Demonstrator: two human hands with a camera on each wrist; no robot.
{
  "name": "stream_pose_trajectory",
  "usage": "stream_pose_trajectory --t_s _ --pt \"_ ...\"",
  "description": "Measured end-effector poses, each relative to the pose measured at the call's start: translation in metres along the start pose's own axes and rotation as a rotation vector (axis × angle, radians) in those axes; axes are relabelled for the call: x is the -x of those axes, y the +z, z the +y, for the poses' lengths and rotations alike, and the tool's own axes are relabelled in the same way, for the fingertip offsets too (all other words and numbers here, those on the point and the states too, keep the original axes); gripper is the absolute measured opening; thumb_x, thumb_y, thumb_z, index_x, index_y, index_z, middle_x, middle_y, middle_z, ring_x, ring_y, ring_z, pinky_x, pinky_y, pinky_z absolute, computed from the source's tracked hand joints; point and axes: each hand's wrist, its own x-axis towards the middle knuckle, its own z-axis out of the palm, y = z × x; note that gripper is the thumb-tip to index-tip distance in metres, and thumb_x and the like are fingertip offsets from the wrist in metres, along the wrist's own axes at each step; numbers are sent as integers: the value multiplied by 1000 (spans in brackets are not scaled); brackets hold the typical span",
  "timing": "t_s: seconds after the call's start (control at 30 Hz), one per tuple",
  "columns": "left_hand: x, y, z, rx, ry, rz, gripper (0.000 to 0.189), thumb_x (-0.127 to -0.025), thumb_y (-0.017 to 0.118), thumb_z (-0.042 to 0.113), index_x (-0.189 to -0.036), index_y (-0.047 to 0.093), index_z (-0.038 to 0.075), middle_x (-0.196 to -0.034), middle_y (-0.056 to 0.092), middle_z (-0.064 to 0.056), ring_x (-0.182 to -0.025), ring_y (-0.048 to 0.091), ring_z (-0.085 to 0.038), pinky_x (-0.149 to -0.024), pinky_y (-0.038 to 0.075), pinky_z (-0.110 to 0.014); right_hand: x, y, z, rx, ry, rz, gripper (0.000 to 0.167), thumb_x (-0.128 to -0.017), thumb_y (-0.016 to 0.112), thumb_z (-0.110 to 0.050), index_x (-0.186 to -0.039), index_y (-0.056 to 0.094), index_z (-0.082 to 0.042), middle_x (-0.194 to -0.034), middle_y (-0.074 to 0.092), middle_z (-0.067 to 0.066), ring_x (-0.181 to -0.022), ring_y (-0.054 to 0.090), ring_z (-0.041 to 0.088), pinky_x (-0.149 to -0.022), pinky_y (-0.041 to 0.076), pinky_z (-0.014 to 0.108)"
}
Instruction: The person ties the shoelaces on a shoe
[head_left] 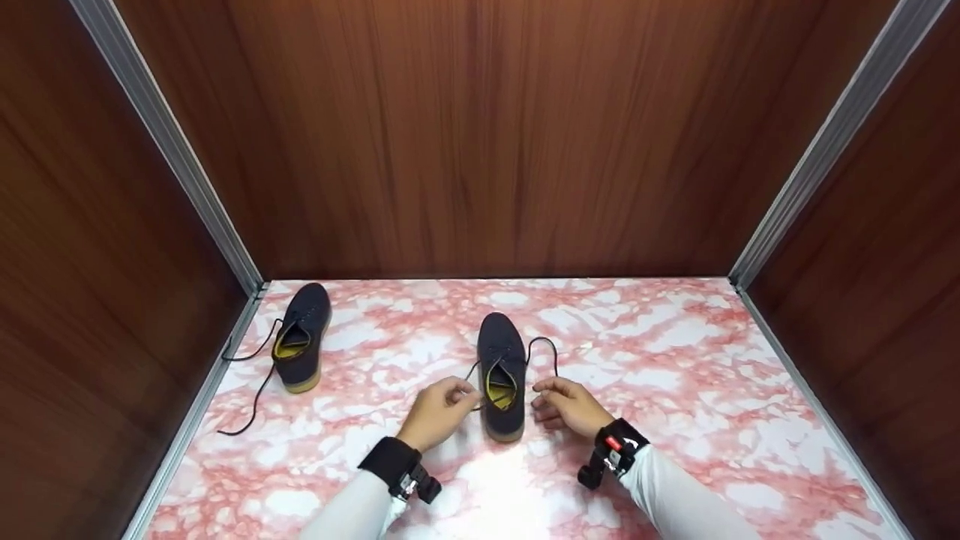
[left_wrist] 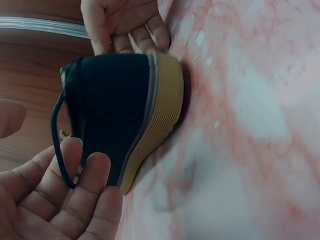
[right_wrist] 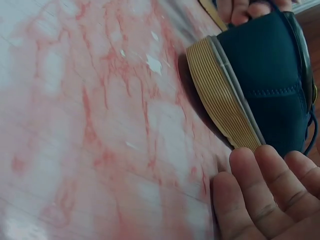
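A dark navy lace-up shoe (head_left: 501, 337) with a yellow lining and ribbed tan sole (left_wrist: 165, 95) rests upright, toe toward the back wall. At its left, my left hand (head_left: 439, 412) holds a shoelace (left_wrist: 56, 125) between bent fingers (left_wrist: 92, 172), the thumb standing apart from them. My right hand (head_left: 570, 405) is to the right of the heel, its fingers (right_wrist: 245, 165) loosely bent and close by the sole. From the shoe's right side another lace (head_left: 544, 340) arches out, its lower end near the right fingertips.
A matching shoe (head_left: 301, 337) stands at the back left, its untied laces (head_left: 259, 401) trailing left across the red-and-white marbled table (head_left: 675, 420). Brown wood-grain panels (head_left: 480, 142) with grey metal edging (head_left: 172, 142) enclose the back and both sides.
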Motion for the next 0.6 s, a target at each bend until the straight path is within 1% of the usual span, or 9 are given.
stream_pose_trajectory --t_s 0.1,0.17,0.27,0.33,0.37,0.43,0.5,0.53,0.6 --pt "-4 -14 -2 -73 2 33 18 -100 68 35 -97 76 19 -88 74 4 -79 63 -7 -81 56 -31 -2 -1 1 -14 21 24 37 -108 47 -14 -135 50 11 -112 70 19 -87 74 18 -76 64 35" --pt "-8 -24 -5 -127 8 47 16 -100 68 31 -94 76 19 -88 75 3 -80 65 -9 -81 57 -35 -4 -2 2 -16 31 40 36 -107 48 -13 -133 51 11 -110 71 17 -84 73 17 -73 64 33" --pt "-16 -36 -10 -249 30 72 14 -98 70 27 -93 77 16 -88 76 0 -81 68 -14 -80 58 -38 -5 -3 3 -17 43 59 34 -107 48 -12 -131 52 12 -108 70 15 -82 72 17 -71 64 33" --pt "-21 -41 -14 -357 61 103 16 -96 71 27 -96 78 13 -92 78 -5 -87 71 -22 -84 59 -43 -5 -3 4 -17 46 68 33 -106 49 -11 -130 52 12 -107 70 15 -80 71 17 -70 64 33" --pt "-23 -42 -15 -410 79 124 17 -95 72 26 -97 79 11 -95 79 -7 -91 72 -26 -86 58 -46 -5 -3 3 -21 51 73 33 -105 50 -11 -129 53 12 -107 70 15 -79 71 17 -70 64 33" --pt "-28 -41 -18 -497 87 164 21 -93 73 26 -100 80 9 -101 81 -10 -105 72 -35 -95 55 -53 -6 -4 3 -19 52 79 33 -104 51 -10 -128 53 12 -106 70 16 -78 71 17 -69 64 33" --pt "-30 -36 -20 -551 79 202 23 -91 74 26 -103 81 8 -105 81 -11 -111 70 -41 -99 51 -58 -7 -6 3 -11 53 87 32 -104 52 -11 -127 54 12 -106 70 16 -77 70 16 -68 63 32" --pt "-31 -32 -20 -561 75 215 21 -91 73 25 -101 82 8 -104 81 -12 -109 69 -42 -98 49 -59 -7 -7 3 -1 52 91 32 -104 52 -11 -126 55 12 -106 70 16 -77 71 17 -67 63 32" --pt "-31 -24 -20 -560 59 216 15 -92 71 22 -91 81 10 -96 80 -10 -100 71 -39 -90 51 -55 -7 -10 2 24 53 106 32 -104 53 -13 -125 57 11 -105 71 17 -76 71 17 -66 63 33"
